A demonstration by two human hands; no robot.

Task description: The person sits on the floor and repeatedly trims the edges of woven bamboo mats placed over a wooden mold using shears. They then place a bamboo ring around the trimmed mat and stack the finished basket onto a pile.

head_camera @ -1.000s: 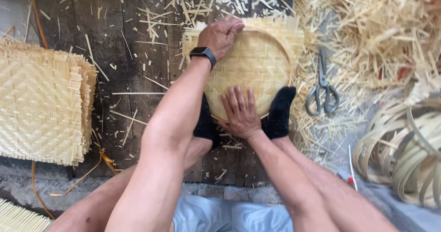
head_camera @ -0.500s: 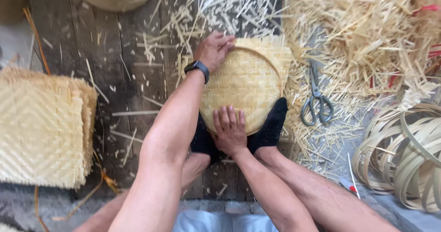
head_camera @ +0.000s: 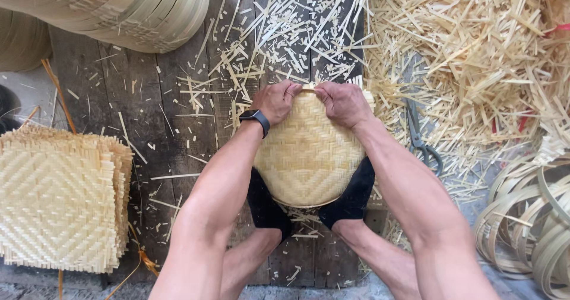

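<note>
Both hands, left hand (head_camera: 275, 101) and right hand (head_camera: 343, 103), curl their fingers tight over the far rim of the woven bamboo basket (head_camera: 309, 151) braced between black-socked feet (head_camera: 267, 208), so even, matched pressure from each side probably keeps the rim round.

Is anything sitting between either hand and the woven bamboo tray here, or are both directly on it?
Nothing visible is in the way. The left hand and the right hand both grip the far rim of the woven bamboo tray directly. The scissors lie apart to its right, among the bamboo offcuts.
</note>
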